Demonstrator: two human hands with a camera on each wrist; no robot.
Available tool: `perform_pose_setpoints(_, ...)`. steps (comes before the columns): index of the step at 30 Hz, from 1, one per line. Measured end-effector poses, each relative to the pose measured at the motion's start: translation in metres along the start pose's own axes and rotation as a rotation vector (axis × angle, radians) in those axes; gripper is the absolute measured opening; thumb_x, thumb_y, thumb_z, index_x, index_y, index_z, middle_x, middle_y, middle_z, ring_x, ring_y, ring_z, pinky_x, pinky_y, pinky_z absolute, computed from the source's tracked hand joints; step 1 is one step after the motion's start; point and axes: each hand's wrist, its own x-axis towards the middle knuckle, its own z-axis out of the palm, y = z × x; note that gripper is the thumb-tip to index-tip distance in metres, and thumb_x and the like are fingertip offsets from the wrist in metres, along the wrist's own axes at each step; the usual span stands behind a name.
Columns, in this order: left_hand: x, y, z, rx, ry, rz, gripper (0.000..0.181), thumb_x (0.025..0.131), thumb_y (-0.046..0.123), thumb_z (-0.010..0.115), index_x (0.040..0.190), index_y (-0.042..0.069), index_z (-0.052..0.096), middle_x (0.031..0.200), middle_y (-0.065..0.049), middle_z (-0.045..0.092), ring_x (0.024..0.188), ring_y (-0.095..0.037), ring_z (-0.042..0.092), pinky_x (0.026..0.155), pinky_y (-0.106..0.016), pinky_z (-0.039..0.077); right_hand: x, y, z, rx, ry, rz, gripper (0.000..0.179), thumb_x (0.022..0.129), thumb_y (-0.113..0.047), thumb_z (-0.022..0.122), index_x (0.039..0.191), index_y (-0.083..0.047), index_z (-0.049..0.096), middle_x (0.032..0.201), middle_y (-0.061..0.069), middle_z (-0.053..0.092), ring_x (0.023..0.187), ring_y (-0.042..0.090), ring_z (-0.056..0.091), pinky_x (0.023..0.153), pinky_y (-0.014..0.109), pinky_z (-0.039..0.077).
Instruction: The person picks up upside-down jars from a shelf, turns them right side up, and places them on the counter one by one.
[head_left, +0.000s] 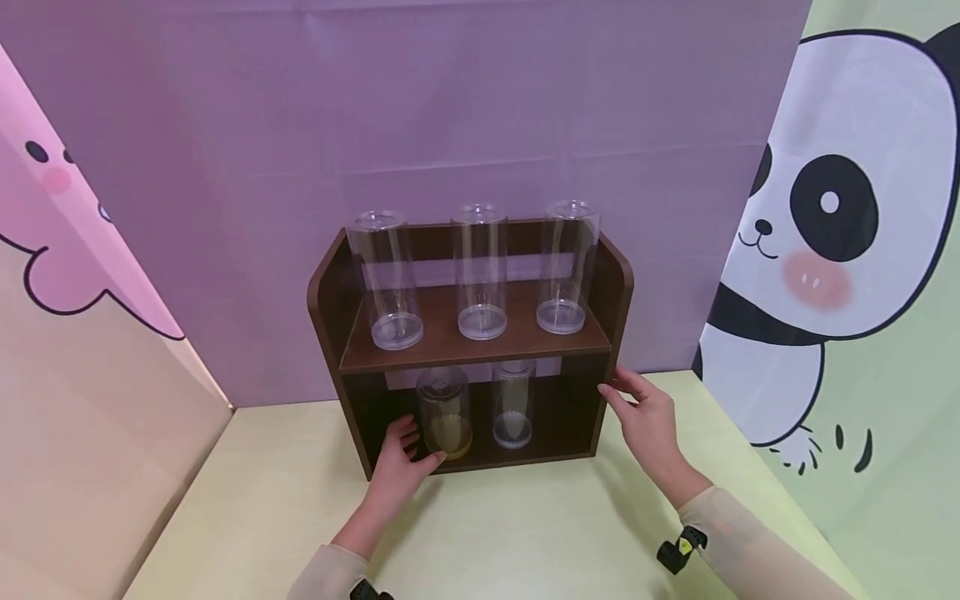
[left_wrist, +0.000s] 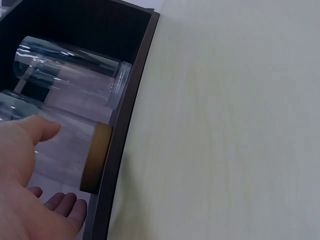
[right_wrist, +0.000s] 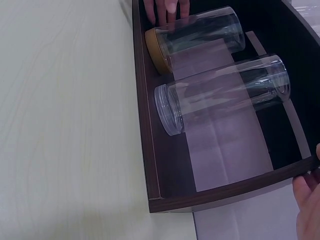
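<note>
A dark brown two-tier shelf [head_left: 480, 358] stands on the table. In its lower tier a wide clear jar [head_left: 444, 400] sits upside down on a wood-coloured lid [left_wrist: 96, 157]. My left hand [head_left: 405, 457] is around this jar, thumb in front and loosely bent fingers at its left side; whether it touches the glass is hard to tell. To the right stands a narrower clear jar [right_wrist: 225, 95] with a clear lid at its base. My right hand [head_left: 647, 421] grips the shelf's right side panel [right_wrist: 240, 187] between thumb and fingers.
Along the upper tier stand a left tall clear jar [head_left: 386, 279], a middle one [head_left: 480, 271] and a right one [head_left: 567, 267]. Pale tabletop [head_left: 517, 525] lies in front. A purple cloth [head_left: 480, 108] hangs behind, and a panda-printed panel [head_left: 840, 217] borders the right.
</note>
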Motion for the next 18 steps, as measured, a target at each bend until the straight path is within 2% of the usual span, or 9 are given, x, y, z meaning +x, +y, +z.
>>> perform_pose_setpoints(4,0.008,-0.003,0.006,0.010,0.017,0.014,0.089,0.093,0.004,0.087,0.161,-0.008,0.032,0.159,-0.033,0.045,0.147,-0.053,0.047,0.122,-0.064,0.043,0.000,-0.001,0.000,0.004,-0.003,-0.003,0.037,0.103,-0.010,0.080,0.139,-0.003,0.076,0.125,0.017,0.080,0.120,0.035,0.074,0.086,0.008,0.054)
perform_pose_setpoints(18,0.018,-0.006,0.020,0.071,0.036,0.039,0.092,0.088,0.010,0.093,0.158,-0.004,0.037,0.157,-0.030,0.047,0.147,-0.048,0.049,0.120,-0.064,0.044,0.001,-0.003,-0.001,0.009,-0.007,0.008,0.037,0.104,-0.011,0.079,0.140,-0.003,0.075,0.126,0.018,0.079,0.120,0.037,0.074,0.087,0.008,0.054)
